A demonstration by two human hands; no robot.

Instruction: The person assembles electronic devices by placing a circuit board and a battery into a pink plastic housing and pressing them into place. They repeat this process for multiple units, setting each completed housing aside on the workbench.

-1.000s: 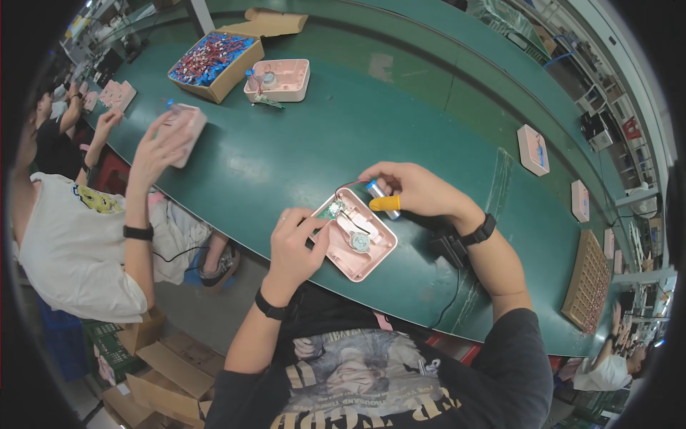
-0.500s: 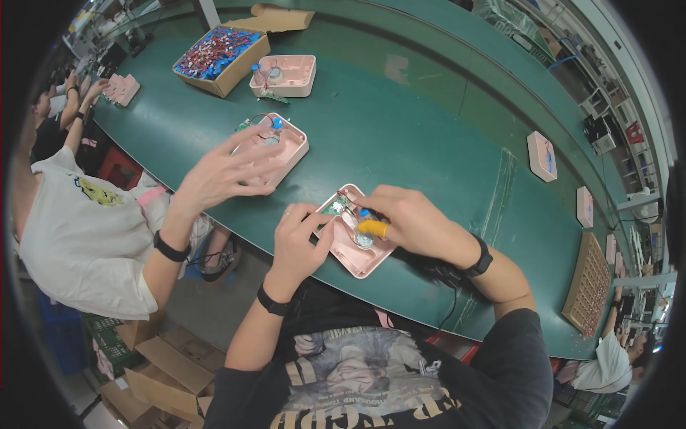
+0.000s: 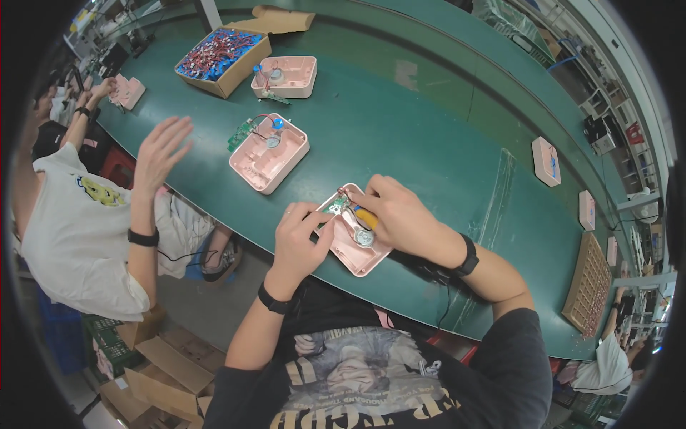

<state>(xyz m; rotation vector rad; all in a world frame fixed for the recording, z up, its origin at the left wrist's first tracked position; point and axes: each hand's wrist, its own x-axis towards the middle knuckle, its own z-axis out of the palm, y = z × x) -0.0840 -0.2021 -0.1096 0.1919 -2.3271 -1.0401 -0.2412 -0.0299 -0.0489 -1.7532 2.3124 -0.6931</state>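
A pink plastic housing (image 3: 347,260) lies tilted on the green bench in front of me. Inside it sit a small green circuit board (image 3: 334,206), red and dark wires and a round silvery disc (image 3: 364,238). My left hand (image 3: 303,237) grips the housing's left side, its fingertips by the board. My right hand (image 3: 401,220), with a yellow finger cot (image 3: 366,217) on one finger, is closed over the housing's upper right part. Whatever its fingertips pinch near the wires is hidden.
On my left a co-worker's hand (image 3: 161,154) is raised beside another pink housing (image 3: 251,169). Behind stand a third housing (image 3: 300,87) and a cardboard box (image 3: 233,80) of blue parts with wires. A gridded tray (image 3: 587,282) and more pink housings (image 3: 544,161) stand far right.
The co-worker's hand has lifted off the neighbouring housing and moved left. My right hand has shifted slightly and now covers the blue part seen before. My left hand stays put.
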